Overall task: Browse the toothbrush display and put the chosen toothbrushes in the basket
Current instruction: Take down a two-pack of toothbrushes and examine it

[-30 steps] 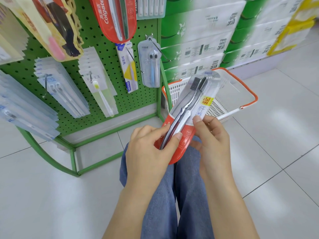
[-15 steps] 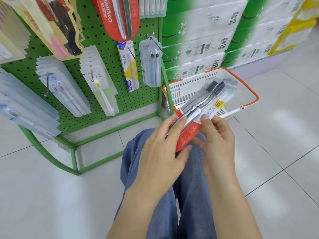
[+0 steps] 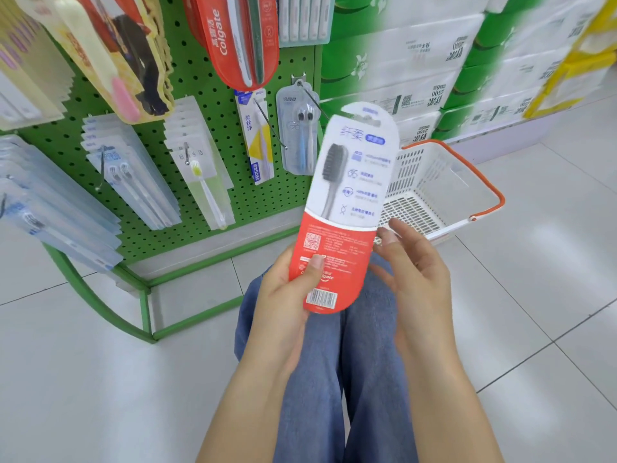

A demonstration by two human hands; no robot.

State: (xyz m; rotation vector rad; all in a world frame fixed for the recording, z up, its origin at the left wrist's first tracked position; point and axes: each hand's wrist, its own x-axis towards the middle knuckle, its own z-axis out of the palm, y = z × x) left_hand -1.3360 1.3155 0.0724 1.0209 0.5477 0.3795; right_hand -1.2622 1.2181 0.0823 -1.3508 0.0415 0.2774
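Toothbrush pack [image 3: 347, 208], back facing up, pinched by left hand [image 3: 287, 295]; right hand [image 3: 410, 262] open beside it: inspection step, transfer to basket [image 3: 444, 182] pending.

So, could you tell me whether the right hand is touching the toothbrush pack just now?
Apart. The head view shows a gap between the open right hand and the toothbrush pack; only the left hand holds it.

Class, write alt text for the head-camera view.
A left hand holds a red-and-white toothbrush pack upright, back side showing, while the open right hand hovers beside it; behind stand a white basket and green pegboard display.
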